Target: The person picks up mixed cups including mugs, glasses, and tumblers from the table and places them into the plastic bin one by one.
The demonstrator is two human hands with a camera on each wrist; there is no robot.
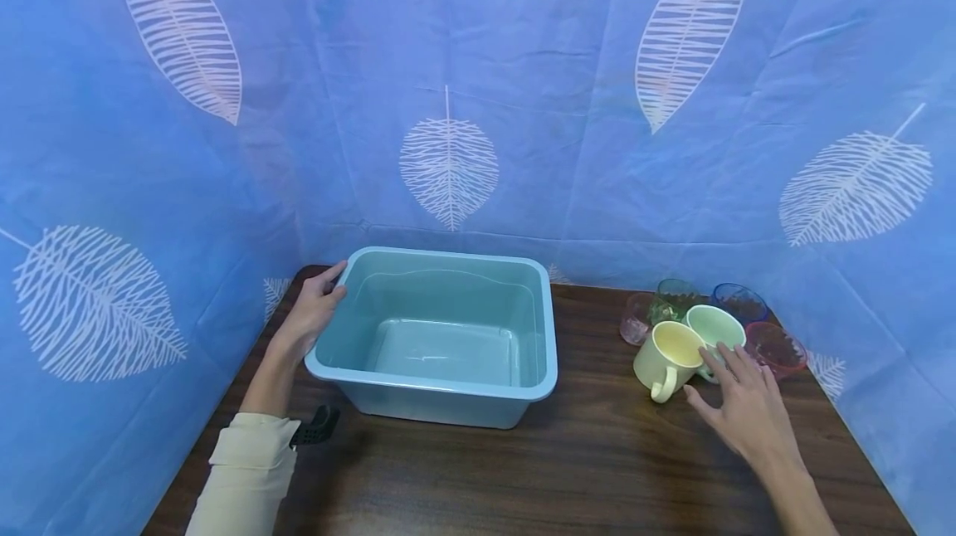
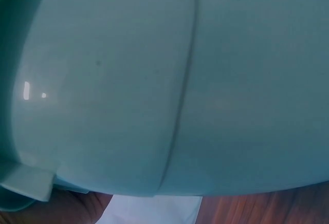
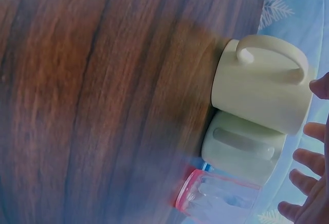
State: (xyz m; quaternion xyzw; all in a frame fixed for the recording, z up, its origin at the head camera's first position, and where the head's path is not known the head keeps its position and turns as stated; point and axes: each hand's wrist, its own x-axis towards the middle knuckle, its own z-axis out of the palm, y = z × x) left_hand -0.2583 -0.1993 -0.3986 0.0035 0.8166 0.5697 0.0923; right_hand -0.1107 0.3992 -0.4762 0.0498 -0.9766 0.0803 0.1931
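My left hand (image 1: 317, 308) holds the left rim of a pale blue-green plastic basin (image 1: 448, 391); some of its fingers are hidden behind the rim. The basin's outer wall (image 2: 128, 90) fills most of the left wrist view. On the right, my right hand (image 1: 747, 407) hovers with spread fingers over two mugs. The cream-yellow mug (image 1: 657, 358) stands nearest, its handle toward me. Touching it is a pale green mug (image 1: 717, 327), partly covered by the fingers in the head view. In the right wrist view, the fingertips (image 3: 316, 130) hang close above the mugs' rims.
Around the mugs stand clear tumblers: a pinkish one (image 1: 636, 320), a green one (image 1: 675, 294), a blue-rimmed one (image 1: 739, 304) and a red one (image 1: 780, 353). The dark wood table (image 1: 568, 470) meets blue leaf-print cloth (image 1: 538, 171) at its back and sides.
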